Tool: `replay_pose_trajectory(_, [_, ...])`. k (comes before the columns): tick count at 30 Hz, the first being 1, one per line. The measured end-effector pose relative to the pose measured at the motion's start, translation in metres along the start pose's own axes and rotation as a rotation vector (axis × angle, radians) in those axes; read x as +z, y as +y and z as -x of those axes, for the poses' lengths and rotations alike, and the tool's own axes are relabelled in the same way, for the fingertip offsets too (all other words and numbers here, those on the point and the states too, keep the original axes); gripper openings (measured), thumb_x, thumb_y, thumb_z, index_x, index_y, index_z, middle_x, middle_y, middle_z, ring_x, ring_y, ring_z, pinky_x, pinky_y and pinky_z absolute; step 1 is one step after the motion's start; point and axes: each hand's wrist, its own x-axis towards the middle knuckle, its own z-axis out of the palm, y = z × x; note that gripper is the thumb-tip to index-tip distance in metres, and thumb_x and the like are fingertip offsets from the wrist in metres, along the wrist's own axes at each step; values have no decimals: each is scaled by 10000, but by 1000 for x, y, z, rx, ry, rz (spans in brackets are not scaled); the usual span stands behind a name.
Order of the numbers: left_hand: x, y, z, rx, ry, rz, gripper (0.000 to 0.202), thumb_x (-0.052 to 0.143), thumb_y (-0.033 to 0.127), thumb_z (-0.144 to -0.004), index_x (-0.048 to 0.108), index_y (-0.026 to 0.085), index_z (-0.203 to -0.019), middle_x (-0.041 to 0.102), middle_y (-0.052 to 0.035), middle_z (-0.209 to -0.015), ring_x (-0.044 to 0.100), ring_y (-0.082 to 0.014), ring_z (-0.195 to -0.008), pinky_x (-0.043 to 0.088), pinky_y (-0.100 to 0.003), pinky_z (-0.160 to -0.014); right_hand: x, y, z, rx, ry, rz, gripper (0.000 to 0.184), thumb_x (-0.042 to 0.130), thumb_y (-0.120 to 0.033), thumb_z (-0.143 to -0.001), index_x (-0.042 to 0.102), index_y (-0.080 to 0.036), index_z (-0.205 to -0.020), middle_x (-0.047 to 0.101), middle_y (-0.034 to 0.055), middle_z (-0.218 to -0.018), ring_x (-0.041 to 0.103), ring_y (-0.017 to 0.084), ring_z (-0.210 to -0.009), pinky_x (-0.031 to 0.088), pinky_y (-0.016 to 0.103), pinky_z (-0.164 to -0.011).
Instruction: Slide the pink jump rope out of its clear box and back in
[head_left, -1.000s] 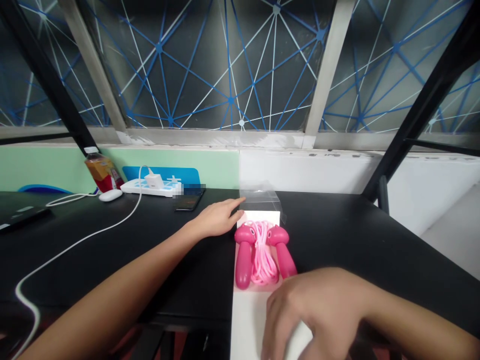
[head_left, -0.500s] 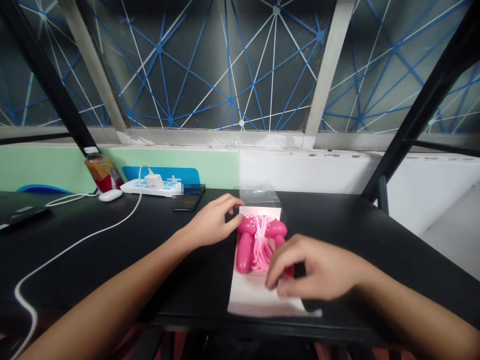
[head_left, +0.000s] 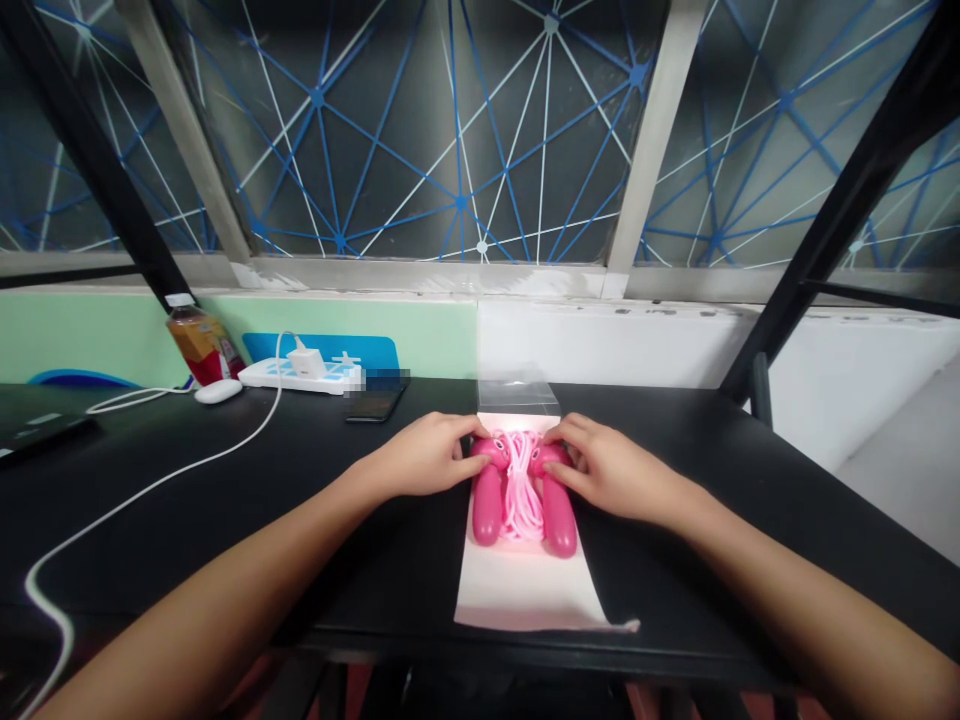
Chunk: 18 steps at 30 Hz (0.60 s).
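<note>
A pink jump rope (head_left: 523,500) lies on a sheet of white paper (head_left: 525,590), its cord coiled between two animal-headed handles. My left hand (head_left: 431,455) has thumb and fingers around the head of the left handle (head_left: 488,510). On the other side, my right hand (head_left: 611,465) pinches the head of the right handle (head_left: 559,520). The lower ends of both handles rest on the paper. Behind the rope, a clear plastic bag (head_left: 517,393) lies at the paper's far end.
On the black table (head_left: 360,580), a phone (head_left: 375,400) lies left of the bag. Further left are a white power strip (head_left: 300,375) with a charger, a white mouse (head_left: 218,391), a drink bottle (head_left: 202,340) and a white cable (head_left: 165,472). A wall and windows stand behind.
My right hand has moved up and away from me, from the right handle's lower end to its head. My left hand has closed slightly over the left handle's head.
</note>
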Motion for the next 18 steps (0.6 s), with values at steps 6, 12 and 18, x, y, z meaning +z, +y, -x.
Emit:
replay_pose_trajectory(6, [-6,-10,0,-43,-51,41,263,600,420,-861,630,215,-1022,689,12,-684,660,-160,-649,423,-232,-595,-1,3,-5,101,-83,-136,219,542,-348,-921,591,-196,-1072,645,54,-898,596,174,-733,465,306,-654])
replay_pose_trajectory(12, [-6,-14,1,-31,-58,55,268,599,425,-862,625,207,-1014,682,11,-672,647,-155,-625,416,-228,-584,5,5,-5,104,-97,-194,218,553,-342,-911,563,-210,-1084,653,59,-969,609,186,-806,475,326,-718])
replay_pose_trajectory(18, [0,-12,0,-35,-74,74,298,599,442,-868,608,203,-1044,685,3,-688,642,-149,-621,422,-224,-579,2,10,-2,102,-108,-129,200,553,-346,-906,569,-208,-1050,663,59,-968,606,188,-801,470,321,-711])
